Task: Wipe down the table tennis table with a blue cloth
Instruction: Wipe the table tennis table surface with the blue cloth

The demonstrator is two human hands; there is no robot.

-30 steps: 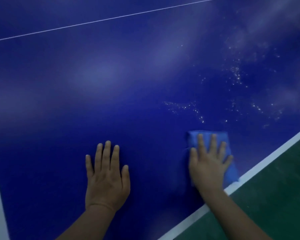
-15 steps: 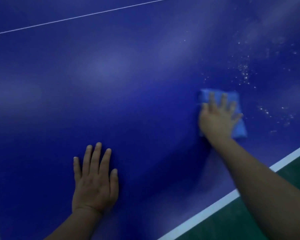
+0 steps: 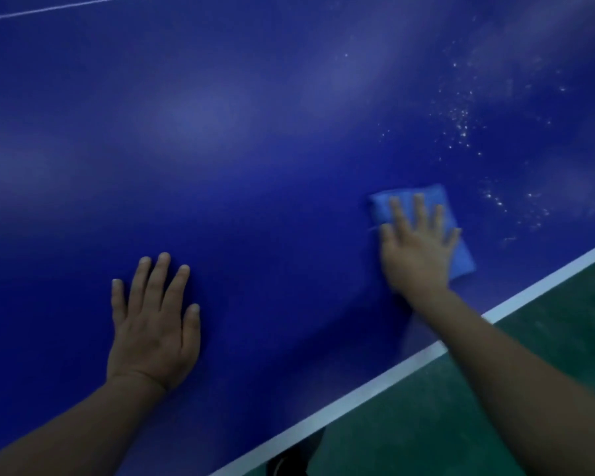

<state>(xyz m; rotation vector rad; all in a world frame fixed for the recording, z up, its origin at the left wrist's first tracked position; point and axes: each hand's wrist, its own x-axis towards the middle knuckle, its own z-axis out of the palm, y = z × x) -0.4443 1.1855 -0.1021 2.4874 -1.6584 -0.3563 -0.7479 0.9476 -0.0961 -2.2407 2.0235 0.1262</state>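
Deep blue, smooth and faintly glossy, the flat table tennis table top [image 3: 255, 149] fills nearly all I see, with wide bare surface running away ahead and to my left. Its white painted edge stripe [image 3: 364, 396] cuts diagonally across the lower right, and past it lies the dull green floor [image 3: 461, 424]. A thin white line [image 3: 49, 9] crosses the far upper left corner. My right hand [image 3: 418, 250] lies flat with fingers straight and slightly spread, pressing the folded, lighter blue rectangular cloth [image 3: 461, 255] onto the table near that edge stripe; the cloth shows beyond my fingertips and along the little-finger side. Just past it, ahead and to the right, pale scattered specks [image 3: 461, 125] dot the surface. My left hand [image 3: 153, 324] rests palm down on bare table, fingers straight and fanned, well apart from the cloth. A dark shoe tip [image 3: 289, 462] peeks below the edge. I can read no writing anywhere.
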